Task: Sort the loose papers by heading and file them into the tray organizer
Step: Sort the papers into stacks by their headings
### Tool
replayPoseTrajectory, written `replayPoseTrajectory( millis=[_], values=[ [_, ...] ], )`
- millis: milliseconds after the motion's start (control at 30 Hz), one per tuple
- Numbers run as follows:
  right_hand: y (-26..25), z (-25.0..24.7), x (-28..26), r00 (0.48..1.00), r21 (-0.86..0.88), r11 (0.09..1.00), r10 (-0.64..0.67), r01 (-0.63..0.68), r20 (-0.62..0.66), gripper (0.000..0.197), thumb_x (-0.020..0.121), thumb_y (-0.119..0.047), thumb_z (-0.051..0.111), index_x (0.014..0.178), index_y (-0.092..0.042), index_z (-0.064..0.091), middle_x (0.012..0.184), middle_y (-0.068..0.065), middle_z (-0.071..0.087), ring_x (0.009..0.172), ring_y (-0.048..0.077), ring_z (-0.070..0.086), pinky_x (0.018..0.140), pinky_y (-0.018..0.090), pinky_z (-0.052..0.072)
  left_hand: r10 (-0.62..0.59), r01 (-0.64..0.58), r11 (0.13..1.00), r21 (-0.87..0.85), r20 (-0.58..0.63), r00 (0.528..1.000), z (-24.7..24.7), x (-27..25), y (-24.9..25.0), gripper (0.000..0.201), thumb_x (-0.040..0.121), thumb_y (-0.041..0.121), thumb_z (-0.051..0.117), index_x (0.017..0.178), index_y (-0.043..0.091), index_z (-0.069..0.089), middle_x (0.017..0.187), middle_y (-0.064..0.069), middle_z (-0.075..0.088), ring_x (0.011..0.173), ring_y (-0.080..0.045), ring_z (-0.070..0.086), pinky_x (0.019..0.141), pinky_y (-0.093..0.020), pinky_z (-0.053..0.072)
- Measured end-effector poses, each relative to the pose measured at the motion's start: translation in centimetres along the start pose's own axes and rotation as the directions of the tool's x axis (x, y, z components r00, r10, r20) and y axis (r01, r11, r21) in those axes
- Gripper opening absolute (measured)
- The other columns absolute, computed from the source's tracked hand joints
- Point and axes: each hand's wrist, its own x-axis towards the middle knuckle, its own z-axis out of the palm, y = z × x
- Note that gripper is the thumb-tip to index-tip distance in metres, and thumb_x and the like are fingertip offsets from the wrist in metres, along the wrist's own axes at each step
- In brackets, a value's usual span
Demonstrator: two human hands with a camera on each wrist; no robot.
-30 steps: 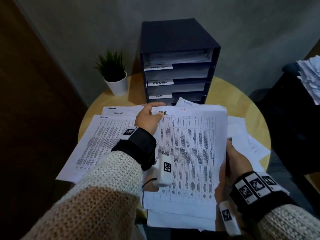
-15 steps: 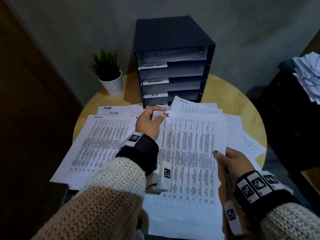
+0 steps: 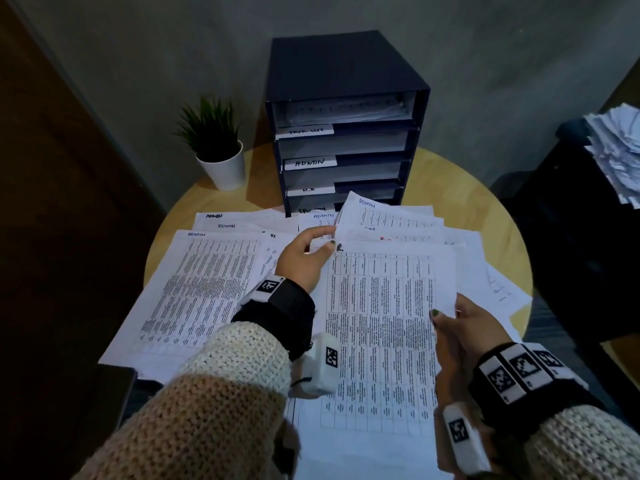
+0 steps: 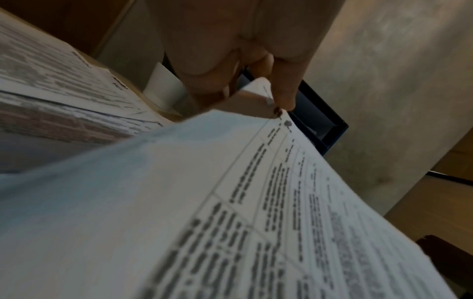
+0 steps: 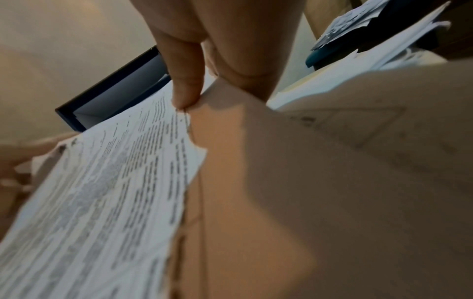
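Holding a printed sheet (image 3: 381, 341) at the centre of the head view: left hand (image 3: 304, 261) pinching its top left corner, thumb on the printed face and fingers curled behind the corner; right hand (image 3: 457, 337) gripping the right edge lower down, thumb (image 5: 187, 81) pressing on top and the other fingers underneath. Showing in the left wrist view as the same pinch (image 4: 256, 66), thumb tip clamped on the corner. Lifting slightly off the pile, with the sheet's face covered in a table of small text and a short handwritten heading beside the left thumb, too small to read.

Lying under and around it, loose papers (image 3: 204, 289) spreading across the round wooden table (image 3: 460, 188), several at the middle of the frame headed "ADMIN" in handwriting, one such sheet (image 3: 388, 213) poking up just above the left fingers.

Standing at the top centre of the frame, at the far side of the table, a dark tray organizer (image 3: 346, 126) with stacked shelves; papers sitting on its top shelf, white labels on the shelf fronts, one reading "ADMIN", the others hard to make out.

Sitting to the organizer's left, a small plant in a white pot (image 3: 221, 161). Piling at the right edge of the frame, crumpled white papers (image 3: 620, 147) on something dark.
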Motion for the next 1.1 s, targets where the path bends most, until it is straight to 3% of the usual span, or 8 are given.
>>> replayPoseTrajectory(
  millis=[133, 300, 433, 567, 700, 833, 967, 1100],
  values=[
    [0.0, 0.3, 0.0, 0.999, 0.109, 0.994, 0.028, -0.029, 0.015, 0.032, 0.087, 0.014, 0.049, 0.094, -0.014, 0.062, 0.071, -0.005, 0.074, 0.067, 0.011, 0.067, 0.056, 0.014, 0.053, -0.022, 0.023, 1.0, -0.021, 0.008, 1.0, -0.4, -0.6, -0.6, 0.022, 0.092, 0.012, 0.058, 0.093, 0.028, 0.073, 0.082, -0.001, 0.06, 0.076, -0.014, 0.052, 0.07, -0.018, 0.043],
    [0.5, 0.2, 0.6, 0.993, 0.122, 0.986, 0.115, -0.116, 0.017, 0.037, 0.078, 0.0, 0.067, 0.113, -0.008, 0.059, 0.104, 0.01, 0.07, 0.099, 0.027, 0.062, 0.089, 0.035, 0.05, -0.112, 0.11, 0.987, -0.119, -0.005, 0.994, -1.3, -0.7, -0.7, 0.026, 0.086, -0.003, 0.06, 0.087, 0.018, 0.075, 0.1, -0.01, 0.072, 0.098, -0.025, 0.065, 0.091, -0.031, 0.051],
    [0.5, 0.1, 0.3, 0.988, 0.01, 0.989, 0.149, -0.149, 0.036, 0.021, 0.081, -0.001, 0.067, 0.101, -0.007, 0.063, 0.081, 0.006, 0.072, 0.082, 0.026, 0.064, 0.073, 0.034, 0.049, -0.136, 0.135, 0.984, -0.12, -0.005, 0.991, -1.0, -0.6, -0.9, 0.035, 0.082, -0.005, 0.064, 0.073, 0.027, 0.076, 0.082, -0.004, 0.072, 0.085, -0.021, 0.062, 0.095, -0.032, 0.05],
    [0.4, -0.3, 0.4, 0.992, -0.33, 0.936, 0.107, -0.121, -0.06, 0.036, 0.079, -0.015, 0.073, 0.111, -0.005, 0.059, 0.108, 0.011, 0.066, 0.104, 0.032, 0.062, 0.092, 0.042, 0.048, -0.135, 0.14, 0.979, -0.148, 0.039, 0.99, -0.1, -0.6, -0.8, 0.041, 0.079, -0.01, 0.065, 0.105, 0.021, 0.072, 0.088, 0.006, 0.067, 0.087, -0.011, 0.062, 0.093, -0.029, 0.05],
    [-0.5, -0.5, 0.1, 0.987, -0.315, 0.939, 0.105, -0.138, -0.118, 0.025, 0.083, -0.013, 0.069, 0.102, -0.001, 0.059, 0.084, 0.003, 0.062, 0.086, 0.024, 0.059, 0.076, 0.028, 0.042, -0.119, 0.115, 0.989, -0.094, -0.038, 0.992, 0.5, -0.3, -1.3, 0.03, 0.078, -0.001, 0.07, 0.078, 0.028, 0.073, 0.09, -0.006, 0.073, 0.091, -0.026, 0.068, 0.092, -0.042, 0.053],
    [-1.5, -0.6, -0.6, 0.977, -0.178, 0.961, 0.209, -0.212, -0.037, 0.013, 0.083, -0.007, 0.067, 0.094, -0.001, 0.065, 0.069, 0.005, 0.07, 0.06, 0.018, 0.064, 0.053, 0.021, 0.046, -0.032, 0.031, 0.999, -0.013, -0.117, 0.993, 1.0, 0.3, -1.4, 0.023, 0.086, 0.01, 0.064, 0.076, 0.03, 0.066, 0.085, 0.003, 0.067, 0.083, -0.017, 0.06, 0.08, -0.03, 0.05],
    [-1.5, -0.8, 0.1, 0.972, -0.552, 0.8, 0.182, -0.235, -0.151, 0.045, 0.087, -0.021, 0.064, 0.121, 0.005, 0.052, 0.121, 0.024, 0.059, 0.107, 0.033, 0.058, 0.081, 0.032, 0.043, -0.118, 0.112, 0.991, -0.067, -0.087, 0.989, 1.8, 0.7, -0.9, 0.022, 0.096, 0.019, 0.051, 0.079, 0.028, 0.061, 0.083, 0.008, 0.063, 0.075, -0.007, 0.056, 0.069, -0.022, 0.045],
    [-2.1, -1.7, 0.4, 0.934, -0.554, 0.784, 0.089, -0.28, -0.347, 0.036, 0.09, -0.01, 0.057, 0.121, 0.006, 0.048, 0.124, 0.026, 0.056, 0.113, 0.038, 0.054, 0.09, 0.036, 0.041, -0.355, 0.353, 0.935, -0.039, -0.039, 0.934, 0.7, 0.8, -1.9, 0.026, 0.098, 0.013, 0.042, 0.107, 0.007, 0.066, 0.112, -0.015, 0.065, 0.098, -0.029, 0.062, 0.082, -0.027, 0.054]
  ],
)
